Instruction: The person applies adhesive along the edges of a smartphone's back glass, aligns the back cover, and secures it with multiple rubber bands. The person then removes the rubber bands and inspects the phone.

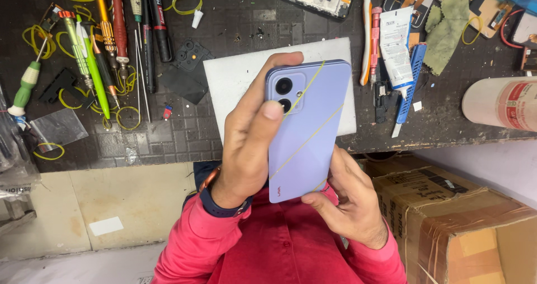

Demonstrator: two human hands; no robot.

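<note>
Both hands are gripping the phone (306,133): left hand (249,150) fingers (272,109) lying across its back, right hand (349,197) fingers pinching its lower edge.

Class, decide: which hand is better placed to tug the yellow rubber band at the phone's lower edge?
Right. The right hand's fingers sit at the purple phone's lower edge, beside the rubber band; the left hand grips its upper half.

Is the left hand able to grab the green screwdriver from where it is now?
Probably not right away. The left hand is wrapped around the purple phone, sharing it with the right hand. The green screwdriver lies apart on the dark mat, with nothing covering it, so the hand would have to let go first.
</note>
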